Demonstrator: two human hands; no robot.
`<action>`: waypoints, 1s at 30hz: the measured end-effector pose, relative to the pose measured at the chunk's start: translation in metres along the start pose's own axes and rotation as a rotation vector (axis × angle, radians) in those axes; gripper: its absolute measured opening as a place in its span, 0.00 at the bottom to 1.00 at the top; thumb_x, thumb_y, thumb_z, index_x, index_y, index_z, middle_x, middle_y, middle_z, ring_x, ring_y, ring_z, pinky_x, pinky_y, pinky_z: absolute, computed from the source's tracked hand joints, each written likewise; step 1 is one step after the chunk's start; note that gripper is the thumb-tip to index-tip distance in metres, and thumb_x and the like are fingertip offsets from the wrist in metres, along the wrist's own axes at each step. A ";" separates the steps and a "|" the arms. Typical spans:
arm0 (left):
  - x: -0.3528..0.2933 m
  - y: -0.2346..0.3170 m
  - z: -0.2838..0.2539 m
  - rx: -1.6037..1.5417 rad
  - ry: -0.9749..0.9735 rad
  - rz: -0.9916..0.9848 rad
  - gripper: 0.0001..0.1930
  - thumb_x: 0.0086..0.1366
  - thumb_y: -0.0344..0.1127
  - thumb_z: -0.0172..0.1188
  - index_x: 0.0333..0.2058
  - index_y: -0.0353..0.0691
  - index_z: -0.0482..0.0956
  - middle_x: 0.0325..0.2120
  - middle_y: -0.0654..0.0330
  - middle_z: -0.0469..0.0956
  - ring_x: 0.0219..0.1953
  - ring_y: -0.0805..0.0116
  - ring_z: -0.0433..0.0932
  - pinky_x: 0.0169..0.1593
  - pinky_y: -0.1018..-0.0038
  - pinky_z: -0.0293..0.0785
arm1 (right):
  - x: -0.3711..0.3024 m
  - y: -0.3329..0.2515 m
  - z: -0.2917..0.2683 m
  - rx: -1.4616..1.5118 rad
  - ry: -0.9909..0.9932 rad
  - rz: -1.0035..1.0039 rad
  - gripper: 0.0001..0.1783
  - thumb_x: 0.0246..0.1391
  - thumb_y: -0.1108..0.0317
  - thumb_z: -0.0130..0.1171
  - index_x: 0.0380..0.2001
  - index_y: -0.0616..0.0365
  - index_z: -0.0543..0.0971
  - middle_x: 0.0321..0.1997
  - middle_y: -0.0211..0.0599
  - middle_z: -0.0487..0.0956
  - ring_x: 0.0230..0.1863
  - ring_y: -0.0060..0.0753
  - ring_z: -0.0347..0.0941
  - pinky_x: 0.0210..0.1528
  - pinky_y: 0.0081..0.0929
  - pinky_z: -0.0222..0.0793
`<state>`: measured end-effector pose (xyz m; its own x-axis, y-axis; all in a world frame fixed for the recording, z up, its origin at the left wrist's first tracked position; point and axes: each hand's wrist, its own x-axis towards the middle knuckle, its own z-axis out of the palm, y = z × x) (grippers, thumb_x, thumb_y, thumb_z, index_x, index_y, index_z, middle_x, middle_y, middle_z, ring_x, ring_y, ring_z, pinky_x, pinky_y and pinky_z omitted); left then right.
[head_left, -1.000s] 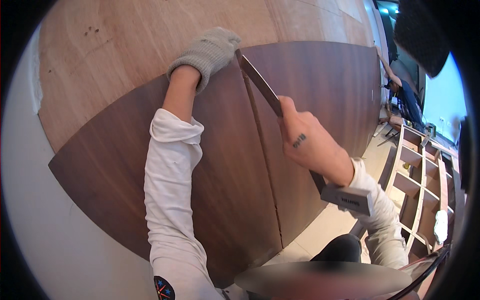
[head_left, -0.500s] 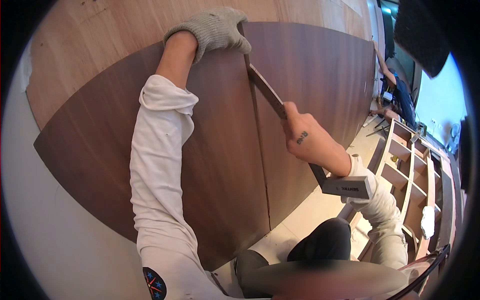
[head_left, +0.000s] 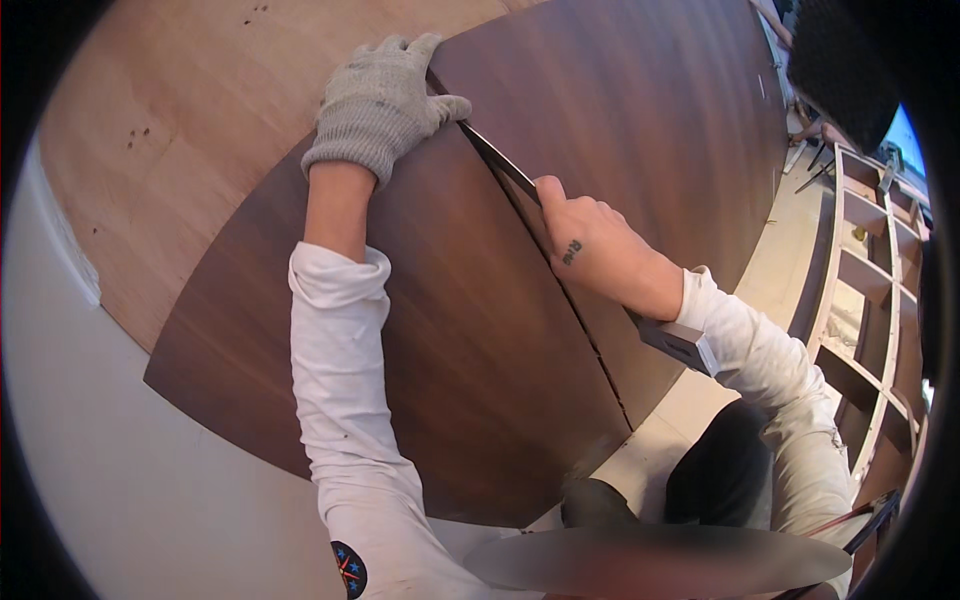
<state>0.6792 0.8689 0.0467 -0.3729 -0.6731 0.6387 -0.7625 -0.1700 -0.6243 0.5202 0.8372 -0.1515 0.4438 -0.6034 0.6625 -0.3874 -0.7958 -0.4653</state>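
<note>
A dark brown wood-grain panel (head_left: 450, 330) fills the middle, crossed by a long dark seam (head_left: 590, 335) running from upper left to lower right. My left hand (head_left: 375, 105), in a grey knit glove, rests at the far end of this seam. Its fingers are stretched out and the thumb is spread to the right. Bare, my right hand (head_left: 605, 245) is closed round a metal try square (head_left: 505, 165). The blade's tip touches down along the seam close to my left thumb. Below my right wrist the square's thick stock (head_left: 680, 345) shows.
Pale plywood (head_left: 200, 160) lies beyond the panel, at the upper left. At the right stands a wooden frame (head_left: 865, 272) with several open compartments. Part of another person's arm (head_left: 772, 18) appears at the upper right. My dark-clothed knee (head_left: 715, 465) is near the panel's lower edge.
My view has shifted, so the panel and frame appear turned and moved right. The square's blade now lies lower along the seam, seen edge-on. My left fingers have spread out more.
</note>
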 end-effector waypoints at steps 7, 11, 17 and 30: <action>-0.011 -0.001 0.008 0.077 0.103 0.096 0.47 0.53 0.61 0.71 0.67 0.45 0.67 0.63 0.56 0.71 0.65 0.54 0.70 0.65 0.56 0.69 | 0.001 -0.006 -0.012 0.050 -0.023 -0.008 0.08 0.54 0.80 0.51 0.36 0.68 0.64 0.26 0.66 0.78 0.33 0.72 0.78 0.38 0.59 0.74; -0.020 0.007 0.017 0.036 0.294 0.188 0.33 0.55 0.53 0.72 0.58 0.47 0.79 0.57 0.62 0.78 0.61 0.61 0.74 0.62 0.55 0.70 | 0.007 0.001 0.001 0.050 0.047 -0.023 0.08 0.55 0.79 0.50 0.36 0.67 0.64 0.26 0.66 0.78 0.32 0.73 0.78 0.37 0.59 0.74; -0.028 0.024 -0.011 0.026 0.156 0.168 0.23 0.52 0.46 0.73 0.47 0.47 0.84 0.59 0.54 0.75 0.58 0.51 0.73 0.60 0.56 0.70 | 0.010 0.006 0.030 0.038 0.144 -0.040 0.10 0.55 0.80 0.51 0.38 0.66 0.62 0.24 0.65 0.77 0.29 0.73 0.77 0.35 0.60 0.74; -0.033 0.031 0.006 0.103 0.183 0.108 0.08 0.59 0.39 0.63 0.35 0.46 0.85 0.50 0.59 0.79 0.50 0.54 0.76 0.55 0.56 0.69 | -0.025 0.042 -0.001 0.275 -0.275 -0.110 0.14 0.64 0.78 0.45 0.51 0.60 0.59 0.21 0.45 0.78 0.23 0.44 0.79 0.28 0.38 0.75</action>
<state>0.6715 0.8819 0.0034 -0.5461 -0.5510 0.6310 -0.6587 -0.1830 -0.7298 0.4925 0.8188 -0.1872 0.6843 -0.4755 0.5529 -0.1113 -0.8174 -0.5652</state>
